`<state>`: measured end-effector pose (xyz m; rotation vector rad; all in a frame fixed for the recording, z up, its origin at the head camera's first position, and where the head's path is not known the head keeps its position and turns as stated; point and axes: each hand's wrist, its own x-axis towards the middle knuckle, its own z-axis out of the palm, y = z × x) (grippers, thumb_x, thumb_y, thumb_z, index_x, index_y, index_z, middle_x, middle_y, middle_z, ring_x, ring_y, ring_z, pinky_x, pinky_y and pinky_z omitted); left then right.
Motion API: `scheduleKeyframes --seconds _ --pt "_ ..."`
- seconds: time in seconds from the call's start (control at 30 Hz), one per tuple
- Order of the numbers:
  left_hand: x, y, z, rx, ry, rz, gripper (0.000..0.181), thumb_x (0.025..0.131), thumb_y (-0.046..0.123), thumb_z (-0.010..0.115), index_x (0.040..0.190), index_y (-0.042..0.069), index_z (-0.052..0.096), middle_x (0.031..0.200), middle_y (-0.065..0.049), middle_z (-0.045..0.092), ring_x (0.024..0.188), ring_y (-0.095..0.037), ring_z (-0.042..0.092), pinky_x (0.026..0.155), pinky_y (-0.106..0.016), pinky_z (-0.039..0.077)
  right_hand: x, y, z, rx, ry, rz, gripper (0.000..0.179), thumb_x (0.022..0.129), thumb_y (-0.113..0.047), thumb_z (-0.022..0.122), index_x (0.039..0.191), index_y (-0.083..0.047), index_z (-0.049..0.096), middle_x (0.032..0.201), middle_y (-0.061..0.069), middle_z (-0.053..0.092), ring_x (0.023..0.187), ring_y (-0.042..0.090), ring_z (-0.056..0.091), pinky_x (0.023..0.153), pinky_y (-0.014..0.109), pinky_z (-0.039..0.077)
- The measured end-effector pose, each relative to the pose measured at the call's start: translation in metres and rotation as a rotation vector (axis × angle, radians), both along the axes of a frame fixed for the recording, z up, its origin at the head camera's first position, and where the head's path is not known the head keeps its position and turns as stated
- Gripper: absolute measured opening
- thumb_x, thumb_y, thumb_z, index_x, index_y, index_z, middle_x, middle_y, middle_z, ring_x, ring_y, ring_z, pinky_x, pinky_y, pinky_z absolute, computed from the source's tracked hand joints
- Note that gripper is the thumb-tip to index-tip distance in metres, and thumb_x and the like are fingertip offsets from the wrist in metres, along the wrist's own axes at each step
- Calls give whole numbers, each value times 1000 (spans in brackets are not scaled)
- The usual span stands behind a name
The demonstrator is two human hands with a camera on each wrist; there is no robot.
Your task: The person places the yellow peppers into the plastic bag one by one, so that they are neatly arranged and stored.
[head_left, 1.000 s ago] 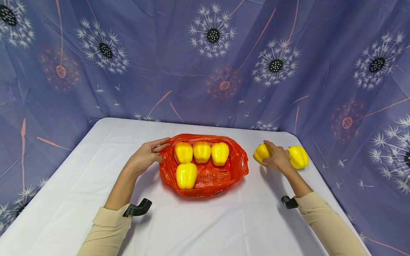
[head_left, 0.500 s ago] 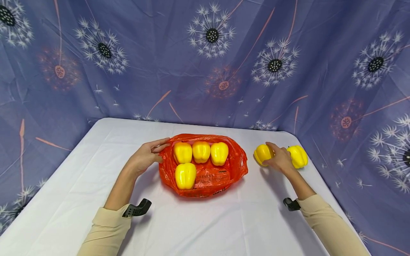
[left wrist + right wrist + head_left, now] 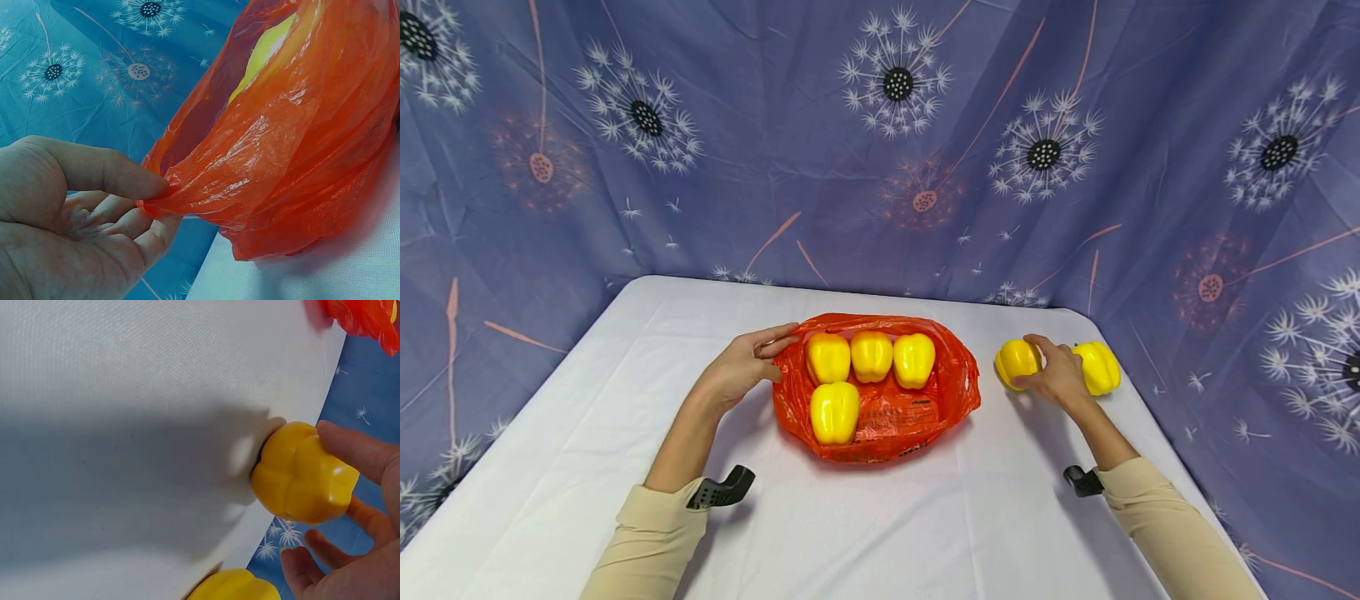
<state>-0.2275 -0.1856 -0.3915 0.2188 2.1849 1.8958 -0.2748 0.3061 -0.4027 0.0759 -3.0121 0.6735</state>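
At the left edge of a red plastic bag (image 3: 957, 379), my left hand (image 3: 730, 371) pinches the rim between thumb and fingers; the left wrist view shows the thin film (image 3: 269, 181) pulled toward the fingertips. Several yellow bell peppers sit inside the open bag, three in a back row and one bell pepper (image 3: 835, 414) in front at the left. To the right of the bag, my right hand (image 3: 1057, 377) grips another yellow bell pepper (image 3: 1017, 364). In the right wrist view the thumb and fingers hold that pepper (image 3: 300, 478) from one side, close to the cloth.
Just right of my right hand lies one more yellow bell pepper (image 3: 1099, 369), near the table's right edge. A white cloth (image 3: 880, 533) covers the table. Behind and beside it hangs a blue curtain (image 3: 760, 150) with dandelion prints.
The bell pepper under my right hand has turned, and its green stem has gone from sight. My right hand has shifted very slightly. The left hand and the bag stay put.
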Motion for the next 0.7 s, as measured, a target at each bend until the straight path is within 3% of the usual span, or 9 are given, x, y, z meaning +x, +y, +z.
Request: scheduleKeyframes --seconds 0.4,0.7 --pt "1 0 0 -7 -2 2 82 79 -15 51 157 6 37 155 -21 45 151 -30 33 82 -16 48 -2 0 -7 -90 -30 -32 82 79 -28 81 145 -2 39 144 35 49 125 54 45 106 64 29" --pt "1 0 1 -6 -2 2 83 78 -16 52 157 6 38 155 -21 46 151 -30 34 82 -15 48 -3 1 -12 -106 -31 -52 87 82 -33 80 153 -7 38 152 31 44 130 52 47 106 65 37"
